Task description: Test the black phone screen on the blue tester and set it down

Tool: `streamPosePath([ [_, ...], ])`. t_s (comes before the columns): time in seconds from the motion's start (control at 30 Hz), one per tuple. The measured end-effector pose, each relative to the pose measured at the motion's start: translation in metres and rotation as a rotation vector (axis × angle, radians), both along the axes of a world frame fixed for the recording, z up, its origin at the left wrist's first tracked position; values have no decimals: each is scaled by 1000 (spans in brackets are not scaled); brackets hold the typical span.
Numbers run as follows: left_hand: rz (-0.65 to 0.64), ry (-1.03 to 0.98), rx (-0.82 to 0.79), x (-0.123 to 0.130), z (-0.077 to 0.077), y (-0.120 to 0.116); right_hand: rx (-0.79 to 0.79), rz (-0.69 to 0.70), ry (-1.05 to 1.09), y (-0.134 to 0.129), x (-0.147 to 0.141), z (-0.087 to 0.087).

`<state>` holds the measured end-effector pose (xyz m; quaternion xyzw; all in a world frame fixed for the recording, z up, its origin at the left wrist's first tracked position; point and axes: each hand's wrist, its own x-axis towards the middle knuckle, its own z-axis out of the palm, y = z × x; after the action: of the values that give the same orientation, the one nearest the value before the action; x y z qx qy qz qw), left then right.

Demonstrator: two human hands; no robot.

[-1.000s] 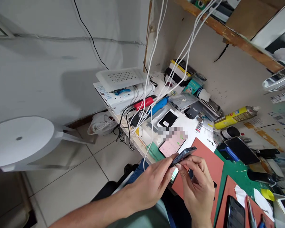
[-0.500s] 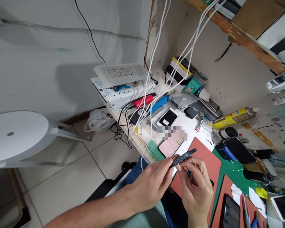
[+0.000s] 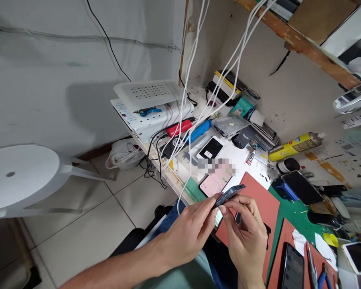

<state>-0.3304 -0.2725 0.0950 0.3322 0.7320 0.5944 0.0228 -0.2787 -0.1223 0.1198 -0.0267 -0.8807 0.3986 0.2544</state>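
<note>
The slim dark handset [image 3: 231, 194] is located just below and right of frame center, tilted, above the near side of the bench [image 3: 176, 184]. The left hand [image 3: 189, 228] pinches its near end. The fingers of the right hand [image 3: 249, 237] are bent at its lower edge; their grip cannot be determined. A pink-screened phone [image 3: 215, 184] lies just beyond; a red mat [image 3: 266, 200] lies right.

Table [image 3: 235, 158]: brightly lit, whitest near its middle
Wall [image 3: 42, 88]: dim grey, broad soft shadow beyond the table's left corner
Stool [image 3: 24, 180]: stretched by wide-angle distortion
Pink phone screen [image 3: 214, 185]: glowing, top pixelated
Left hand [image 3: 191, 230], right hand [image 3: 249, 237]: fairly sharp
</note>
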Motion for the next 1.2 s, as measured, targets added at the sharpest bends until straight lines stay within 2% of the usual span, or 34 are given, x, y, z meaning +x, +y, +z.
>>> streamPosePath([
  [0.13, 37, 31, 13, -1, 0, 0, -23, 8, -5, -1, -2, 3],
  [0.3, 25, -42, 30, -3, -1, 0, -31, 15, -24, -2, -7, 5],
  [0.43, 7, -207, 53, -8, -3, 0, 6, -8, -15, -5, -12, 3],
  [0.53, 6, -425, 103, -15, -2, 0, 10, -127, 53, -8, -9, -3],
  [0.6, -17, -584, 203, -20, -2, -1, -50, -253, 76, -10, -3, -13],
  [0.67, -49, -723, 340, -24, -3, -1, -190, -301, 12, -13, 3, -25],
  [0.77, -60, -843, 481, -27, -7, 0, -491, -156, -237, -20, 10, -41],
  [0.83, -32, -865, 498, -28, -10, 0, -616, -81, -369, -25, 12, -48],
  [1.03, 105, -847, 459, -29, -12, 3, -704, -68, -383, -31, 13, -53],
  [1.2, 86, -845, 463, -28, -6, 4, -715, -53, -347, -30, 14, -54],
])
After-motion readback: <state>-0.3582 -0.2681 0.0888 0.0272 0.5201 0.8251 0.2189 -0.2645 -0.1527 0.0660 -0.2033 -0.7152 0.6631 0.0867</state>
